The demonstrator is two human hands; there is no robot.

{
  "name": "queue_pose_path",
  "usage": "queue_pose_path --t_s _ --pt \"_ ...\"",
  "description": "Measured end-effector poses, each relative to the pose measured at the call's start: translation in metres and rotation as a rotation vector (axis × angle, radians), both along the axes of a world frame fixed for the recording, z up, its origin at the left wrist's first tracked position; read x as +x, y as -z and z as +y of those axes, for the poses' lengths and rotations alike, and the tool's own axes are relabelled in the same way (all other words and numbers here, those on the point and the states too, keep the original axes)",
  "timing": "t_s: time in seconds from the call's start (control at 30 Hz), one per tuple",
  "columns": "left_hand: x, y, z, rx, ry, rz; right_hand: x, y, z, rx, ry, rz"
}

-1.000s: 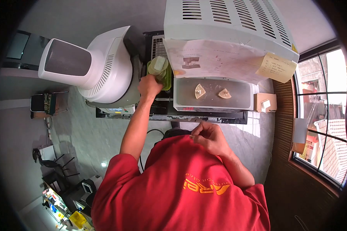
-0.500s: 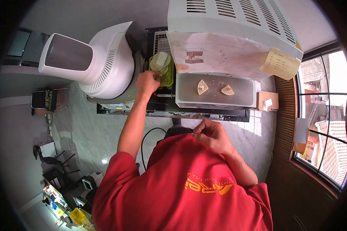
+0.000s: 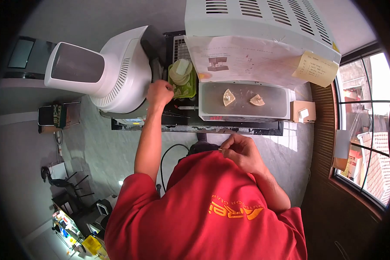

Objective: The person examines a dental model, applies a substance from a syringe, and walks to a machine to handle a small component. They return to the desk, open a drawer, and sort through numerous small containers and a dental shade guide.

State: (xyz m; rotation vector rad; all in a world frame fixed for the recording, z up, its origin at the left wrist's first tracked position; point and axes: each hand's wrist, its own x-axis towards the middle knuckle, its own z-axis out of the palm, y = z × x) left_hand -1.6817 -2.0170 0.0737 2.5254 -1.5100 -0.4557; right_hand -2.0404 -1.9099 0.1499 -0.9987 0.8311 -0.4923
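Note:
My left hand (image 3: 160,93) is at the left edge of a small green tray (image 3: 194,92). Its fingers are curled together, and whatever they hold is hidden. Inside the tray lie stacked round, pale yellowish pieces (image 3: 180,79), topped by a whitish block (image 3: 183,66). Close to my chest, my right hand (image 3: 242,152) pinches a tiny pale thing at its fingertips, too small to name. Two beige fan-shaped pieces (image 3: 229,98) (image 3: 257,100) rest apart on the grey top of a low white box-shaped unit (image 3: 247,117), right of the tray.
A white rounded machine (image 3: 125,69) with a dark panel stands at the left. Behind the fan-shaped pieces rises a vented white cabinet (image 3: 260,26) with a paper sheet (image 3: 242,58) and a yellow note (image 3: 317,69). A small cardboard box (image 3: 302,111) sits at the right, near the window.
My left hand has drawn slightly left, from over the green tray to its edge, uncovering more of the contents. My right hand keeps its pinch near my chest. The view has shifted a little.

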Motion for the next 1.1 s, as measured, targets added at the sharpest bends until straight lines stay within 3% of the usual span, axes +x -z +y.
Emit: queue_pose_path --t_s 0.33,0.83,0.93,1.03,1.1 --pt "-0.041 -0.003 -0.027 0.25 0.02 -0.166 -0.003 0.007 0.001 -0.022 -0.017 -0.031" --pt "-0.031 -0.005 -0.006 0.016 0.048 -0.041 0.007 0.008 0.003 0.024 0.08 -0.067" --pt "-0.025 -0.015 -0.001 -0.02 0.022 0.079 0.011 0.012 0.004 -0.013 0.119 -0.087" --pt "-0.01 -0.017 0.007 -0.145 0.071 0.384 0.017 0.015 0.004 -0.022 0.157 -0.114" --pt "-0.011 -0.025 0.022 -0.239 0.017 0.755 0.023 0.013 0.003 -0.007 0.192 -0.121"
